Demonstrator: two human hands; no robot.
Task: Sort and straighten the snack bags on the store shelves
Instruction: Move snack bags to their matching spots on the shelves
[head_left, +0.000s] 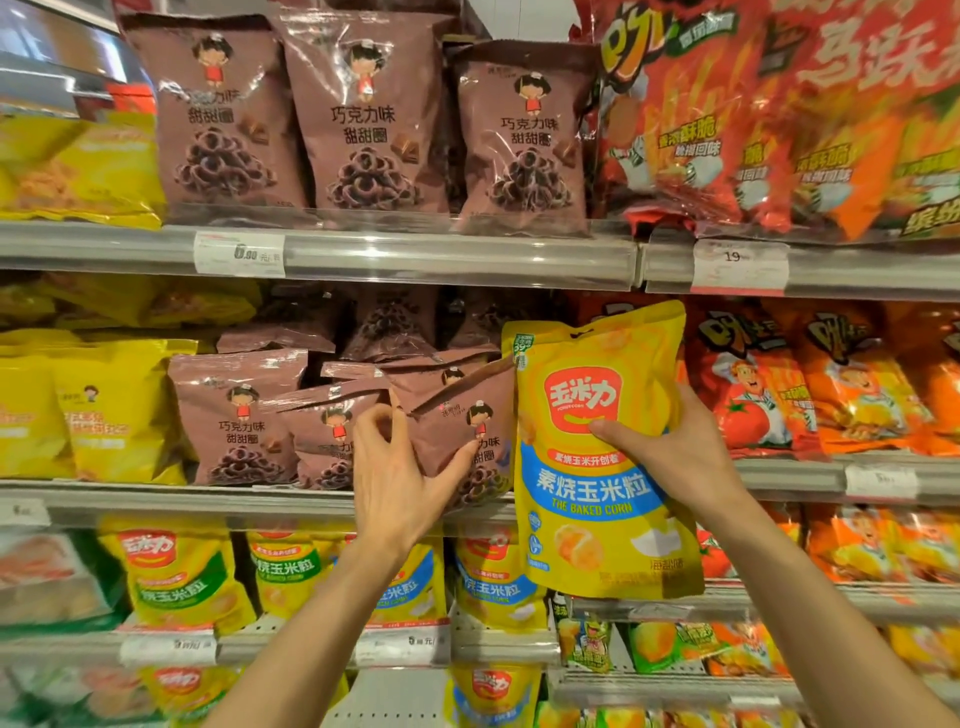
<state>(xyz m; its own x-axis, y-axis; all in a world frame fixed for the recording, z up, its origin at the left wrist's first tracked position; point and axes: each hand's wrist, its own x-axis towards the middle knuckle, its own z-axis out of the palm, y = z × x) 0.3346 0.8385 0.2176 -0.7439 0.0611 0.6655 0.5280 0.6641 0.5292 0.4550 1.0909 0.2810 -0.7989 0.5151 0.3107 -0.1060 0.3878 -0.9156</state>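
I see white price tags clipped to the shelf rails: one (239, 253) reading 6.00 at left, another (738, 267) reading 19 at right.

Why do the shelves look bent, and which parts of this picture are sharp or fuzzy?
Head view: the wide-angle lens bows the shelf rails; the yellow baked corn bag in the right hand is sharp; the left edge and bottom rows are blurred; glare streaks the top brown bags and the rails' clear plastic strips.
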